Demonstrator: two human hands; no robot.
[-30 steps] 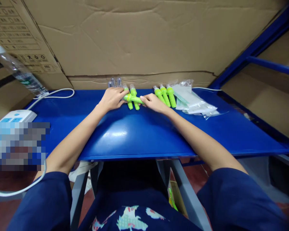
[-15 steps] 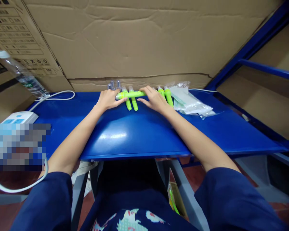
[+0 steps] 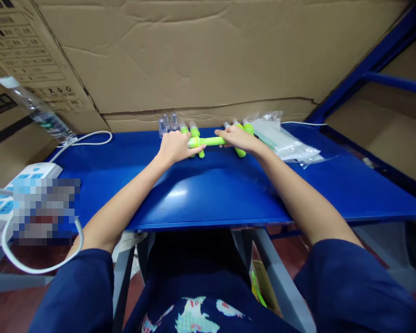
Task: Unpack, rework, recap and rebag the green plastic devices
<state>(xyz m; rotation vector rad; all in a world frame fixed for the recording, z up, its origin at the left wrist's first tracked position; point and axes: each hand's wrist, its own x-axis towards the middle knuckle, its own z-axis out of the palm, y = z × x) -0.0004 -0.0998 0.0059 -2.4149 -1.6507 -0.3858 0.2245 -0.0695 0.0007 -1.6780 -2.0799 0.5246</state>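
A lime-green plastic tube with a clear tip lies level between my two hands, over the table. My left hand grips its clear-tipped left end, with thumb below and fingers behind. The fingers of my right hand close around its right end. Behind it, two similar green tubes lie side by side with clear tips toward the cardboard. Several clear plastic caps stand just beyond my left hand. More green tubes lie partly hidden behind my right hand.
On the blue table, clear plastic bags lie to the right. A water bottle leans at the left, near a white power strip with a looping cable. Cardboard walls the back; a blue metal frame rises right.
Both hands and the held tube have shifted slightly right across the table, partly through the camera turning. The held tube stays between both hands.
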